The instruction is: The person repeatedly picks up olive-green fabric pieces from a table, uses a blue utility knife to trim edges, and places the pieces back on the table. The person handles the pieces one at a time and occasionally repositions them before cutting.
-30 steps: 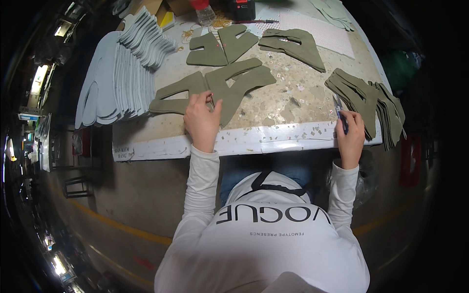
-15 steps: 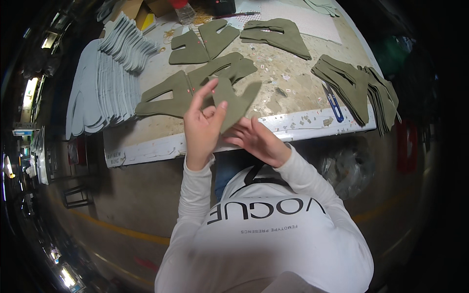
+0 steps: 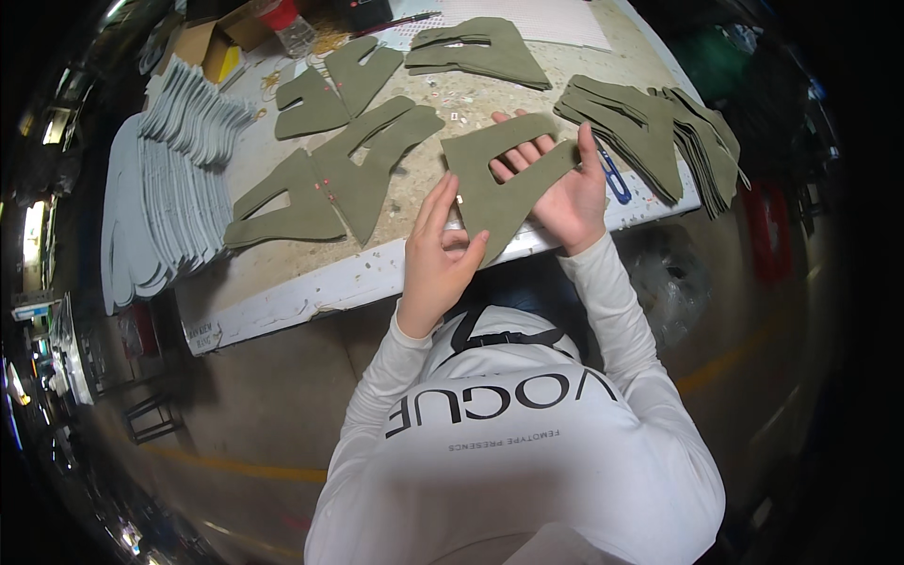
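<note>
In front of me, above the table's near edge, a flat olive-green cut fabric piece (image 3: 480, 193) with a long slot is held up between both hands. My left hand (image 3: 438, 259) has its fingers and thumb at the lower left edge of the piece, beside a small white sticker. Palm up, my right hand (image 3: 570, 198) supports the piece from behind at its right end. Its fingers show through the slot, and its thumb stands up at the tip. Matching olive pieces with small red marks (image 3: 292, 202) lie on the table to the left.
A tall stack of light grey cut pieces (image 3: 179, 188) stands at the left. More olive pieces lie at the back (image 3: 480, 52) and right (image 3: 631, 127). Blue thread snips (image 3: 615, 179) lie near the right edge. A cardboard box (image 3: 202, 52) and red-topped bottle (image 3: 290, 28) stand far left.
Both hands have moved apart and rightward. The olive piece has been turned and spread, its slot now visible, with my right hand behind it. The whole view has shifted a little.
</note>
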The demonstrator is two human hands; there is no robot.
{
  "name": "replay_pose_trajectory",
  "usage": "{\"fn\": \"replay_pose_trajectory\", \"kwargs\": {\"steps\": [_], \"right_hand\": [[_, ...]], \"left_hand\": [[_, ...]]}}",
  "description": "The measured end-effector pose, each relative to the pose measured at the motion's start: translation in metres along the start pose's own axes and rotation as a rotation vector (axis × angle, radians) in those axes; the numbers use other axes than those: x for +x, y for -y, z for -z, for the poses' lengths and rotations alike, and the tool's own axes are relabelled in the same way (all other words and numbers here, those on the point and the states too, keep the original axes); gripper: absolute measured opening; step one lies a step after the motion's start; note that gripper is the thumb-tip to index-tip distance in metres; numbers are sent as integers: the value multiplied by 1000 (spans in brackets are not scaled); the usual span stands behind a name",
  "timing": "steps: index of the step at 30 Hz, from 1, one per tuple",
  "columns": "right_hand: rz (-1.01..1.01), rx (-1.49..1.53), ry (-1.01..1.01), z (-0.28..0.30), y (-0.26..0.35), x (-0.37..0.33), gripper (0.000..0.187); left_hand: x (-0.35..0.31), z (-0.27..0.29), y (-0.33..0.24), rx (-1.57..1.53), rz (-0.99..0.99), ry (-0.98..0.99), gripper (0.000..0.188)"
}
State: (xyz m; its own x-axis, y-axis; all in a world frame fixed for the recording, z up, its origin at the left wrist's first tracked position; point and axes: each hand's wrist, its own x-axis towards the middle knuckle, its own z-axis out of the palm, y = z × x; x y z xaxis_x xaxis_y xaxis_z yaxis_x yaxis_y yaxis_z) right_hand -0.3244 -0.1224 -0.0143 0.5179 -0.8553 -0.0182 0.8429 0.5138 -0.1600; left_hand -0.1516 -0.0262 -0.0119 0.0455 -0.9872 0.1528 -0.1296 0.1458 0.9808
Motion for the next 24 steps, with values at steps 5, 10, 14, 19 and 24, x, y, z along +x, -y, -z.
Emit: {"fn": "replay_pose_trajectory", "kwargs": {"steps": [5,10,14,19,24], "right_hand": [[143,-151,-99,8,33,-6,72],[347,-491,-88,-4,53,-16,67],[579,-1292,-119,-15,53,-30,52],[641,-2479,-82,-13,18,-36,51],[384,-2570,149,-6,-29,-28,64]], "left_hand": [[-3,-6,2,123,44,28,69],[-15,3,-16,179,170,9,61],[-17,41,-22,275,121,-83,41],[-14,105,-13,516,99,-427,23],[-23,139,-7,651,7,-550,14]]}}
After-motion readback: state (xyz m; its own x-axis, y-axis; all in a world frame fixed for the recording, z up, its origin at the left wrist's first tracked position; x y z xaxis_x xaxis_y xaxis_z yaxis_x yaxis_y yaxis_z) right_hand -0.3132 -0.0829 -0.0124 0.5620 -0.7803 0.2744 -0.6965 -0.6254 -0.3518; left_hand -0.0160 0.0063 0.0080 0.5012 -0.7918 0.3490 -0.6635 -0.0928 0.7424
